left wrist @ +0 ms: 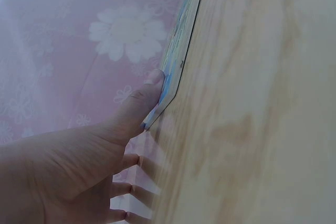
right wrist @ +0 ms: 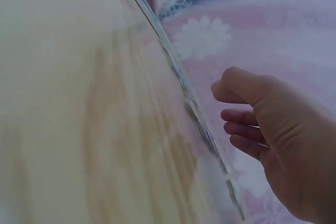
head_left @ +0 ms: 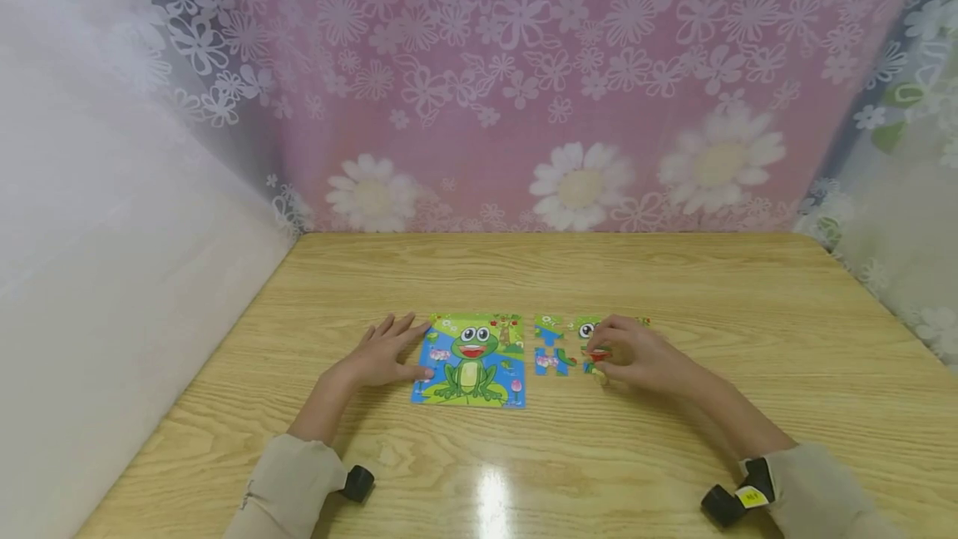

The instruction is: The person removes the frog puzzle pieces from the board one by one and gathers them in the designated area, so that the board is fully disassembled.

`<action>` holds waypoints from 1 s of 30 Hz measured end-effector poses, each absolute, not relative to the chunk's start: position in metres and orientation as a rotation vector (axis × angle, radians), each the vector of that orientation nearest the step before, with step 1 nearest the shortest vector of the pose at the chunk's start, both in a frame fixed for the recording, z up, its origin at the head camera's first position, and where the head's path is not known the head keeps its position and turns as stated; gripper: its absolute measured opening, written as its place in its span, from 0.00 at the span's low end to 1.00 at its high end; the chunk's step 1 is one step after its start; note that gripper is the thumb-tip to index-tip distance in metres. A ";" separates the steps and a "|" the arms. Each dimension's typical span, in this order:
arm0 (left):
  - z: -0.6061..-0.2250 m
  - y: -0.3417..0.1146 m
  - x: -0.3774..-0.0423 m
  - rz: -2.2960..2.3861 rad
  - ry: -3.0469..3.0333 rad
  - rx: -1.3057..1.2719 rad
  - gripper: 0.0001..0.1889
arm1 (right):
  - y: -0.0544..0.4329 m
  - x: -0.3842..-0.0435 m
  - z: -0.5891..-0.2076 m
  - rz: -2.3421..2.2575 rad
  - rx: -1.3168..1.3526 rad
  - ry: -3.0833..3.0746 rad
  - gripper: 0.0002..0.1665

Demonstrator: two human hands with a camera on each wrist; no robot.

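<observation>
Head: frog board (head_left: 471, 360) left of puzzle pieces (head_left: 545, 362) on table (head_left: 599, 456), left hand (head_left: 380, 355) spread at board's left edge, right hand (head_left: 649, 358) blocking some pieces, left wrist: thumb on board, right wrist: fingers bent, can't tell if holding one

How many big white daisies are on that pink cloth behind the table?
3 in the head view: the left daisy, the middle daisy and the right daisy, which sits highest. More may be hidden behind the table.
</observation>
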State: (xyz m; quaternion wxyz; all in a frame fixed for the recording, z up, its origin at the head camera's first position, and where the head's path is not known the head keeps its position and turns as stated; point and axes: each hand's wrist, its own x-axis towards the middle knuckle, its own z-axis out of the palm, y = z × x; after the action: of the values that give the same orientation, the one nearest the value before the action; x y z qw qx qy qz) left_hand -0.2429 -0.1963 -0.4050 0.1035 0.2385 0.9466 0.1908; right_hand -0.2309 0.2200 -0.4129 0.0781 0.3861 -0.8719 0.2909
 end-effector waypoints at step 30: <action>-0.402 -0.196 -0.242 0.561 2.778 0.689 0.45 | 0.101 -0.245 -0.402 0.725 1.192 -2.874 0.21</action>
State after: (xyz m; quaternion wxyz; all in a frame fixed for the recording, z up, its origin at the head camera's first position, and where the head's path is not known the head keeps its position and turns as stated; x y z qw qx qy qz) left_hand -0.2420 -0.1957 -0.4021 0.1121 0.2348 0.9465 0.1910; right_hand -0.2455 0.1011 -0.4020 -0.0265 0.3729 -0.8993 0.2269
